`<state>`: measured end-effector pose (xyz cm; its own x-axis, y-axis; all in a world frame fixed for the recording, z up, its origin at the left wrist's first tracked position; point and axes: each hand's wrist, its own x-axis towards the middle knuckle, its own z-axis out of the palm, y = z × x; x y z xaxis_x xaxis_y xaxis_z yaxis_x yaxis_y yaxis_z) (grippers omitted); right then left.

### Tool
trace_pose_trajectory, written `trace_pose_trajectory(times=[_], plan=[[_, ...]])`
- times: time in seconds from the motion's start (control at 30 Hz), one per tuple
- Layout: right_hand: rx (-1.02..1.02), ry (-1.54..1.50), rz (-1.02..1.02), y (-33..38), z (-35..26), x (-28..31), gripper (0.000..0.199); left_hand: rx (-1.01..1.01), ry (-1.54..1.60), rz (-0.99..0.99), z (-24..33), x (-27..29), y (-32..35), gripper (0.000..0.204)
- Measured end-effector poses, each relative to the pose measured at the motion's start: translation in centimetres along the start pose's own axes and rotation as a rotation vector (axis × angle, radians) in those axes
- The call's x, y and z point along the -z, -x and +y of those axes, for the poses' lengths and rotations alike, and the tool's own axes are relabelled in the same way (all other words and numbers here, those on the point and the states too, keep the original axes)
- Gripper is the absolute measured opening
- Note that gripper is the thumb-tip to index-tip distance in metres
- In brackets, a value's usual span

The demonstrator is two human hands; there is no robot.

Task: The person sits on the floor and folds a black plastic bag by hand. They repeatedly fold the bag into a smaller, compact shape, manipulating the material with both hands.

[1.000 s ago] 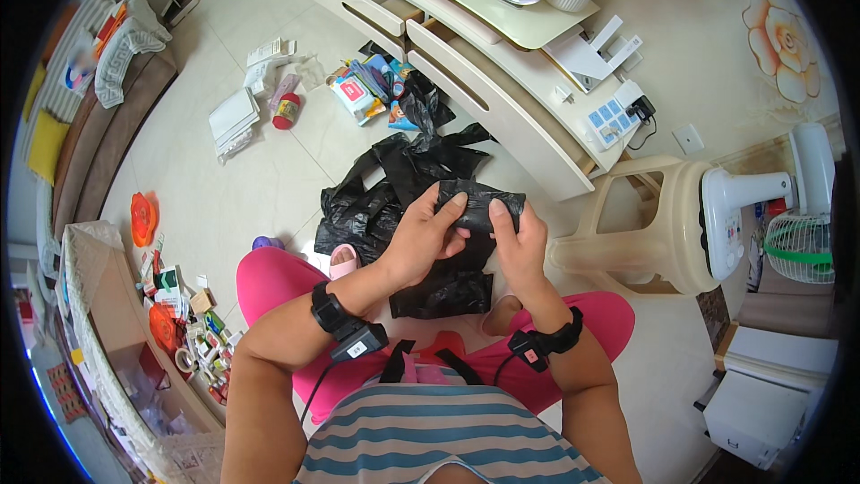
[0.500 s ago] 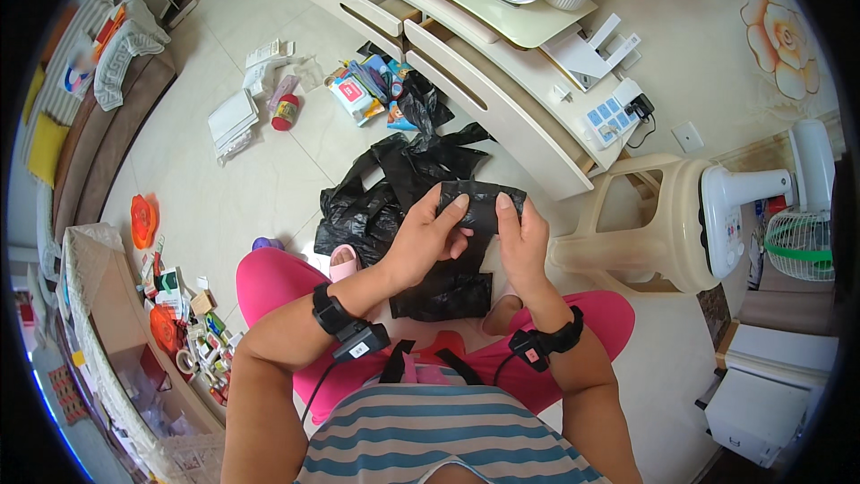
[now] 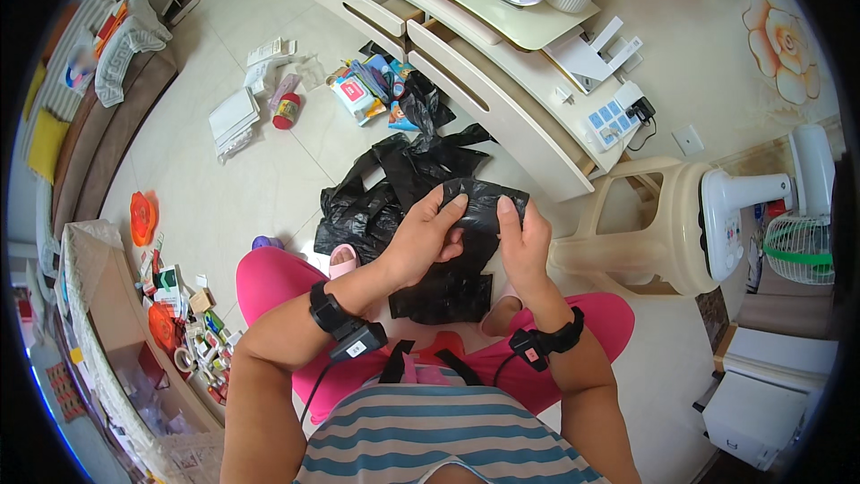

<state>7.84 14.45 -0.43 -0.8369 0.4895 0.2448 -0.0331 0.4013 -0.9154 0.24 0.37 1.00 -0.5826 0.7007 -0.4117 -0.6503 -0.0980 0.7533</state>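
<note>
A black plastic bag (image 3: 485,203), folded into a small flat rectangle, is stretched between my two hands above the floor. My left hand (image 3: 421,235) pinches its left end, thumb on top and the other fingers curled beneath. At the right end my right hand (image 3: 527,246) grips it the same way, thumb lying along the near face. More black plastic bags (image 3: 363,202) lie crumpled and overlapping on the tiles beyond and below my hands. One flatter black bag (image 3: 441,298) rests between my feet, partly hidden by my left wrist and the held bag.
Beyond the bags are a wet-wipes pack (image 3: 358,100), a red-lidded jar (image 3: 286,111) and white packets (image 3: 235,121). An open drawer (image 3: 502,112) juts out ahead. To the right stands a beige plastic stool (image 3: 627,224); small boxes and bottles (image 3: 202,323) are heaped at left.
Both hands stay almost in place. The folded bag between them has bent and creased a little, and my left fingers have shifted slightly.
</note>
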Motion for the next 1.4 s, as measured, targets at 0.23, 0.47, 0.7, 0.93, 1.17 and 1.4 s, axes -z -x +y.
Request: trace_pose_trajectory(times=[0.23,0.47,0.7,0.93,1.17,1.4], plan=[[-0.367,-0.268,-0.067,-0.2,-0.6,0.1,0.027,-0.135,-0.131,0.037,-0.7,0.2,-0.1,0.019],[-0.143,-0.067,0.000,-0.2,0.3,0.1,0.023,-0.132,-0.199,0.018,-0.1,-0.5,0.5,0.022],[0.065,0.112,0.036,-0.1,0.1,0.2,0.020,0.104,-0.006,0.008,0.5,-0.3,0.4,0.022],[-0.077,-0.070,-0.023,0.0,0.4,0.0,0.023,-0.035,0.037,0.000,-0.5,0.1,0.0,0.017],[-0.418,-0.308,-0.075,-0.3,-0.2,0.2,0.024,-0.167,-0.154,0.015,-0.6,0.1,0.1,0.019],[-0.246,-0.154,-0.038,-0.1,0.0,0.1,0.022,-0.103,-0.159,0.005,-0.5,0.0,0.2,0.020]])
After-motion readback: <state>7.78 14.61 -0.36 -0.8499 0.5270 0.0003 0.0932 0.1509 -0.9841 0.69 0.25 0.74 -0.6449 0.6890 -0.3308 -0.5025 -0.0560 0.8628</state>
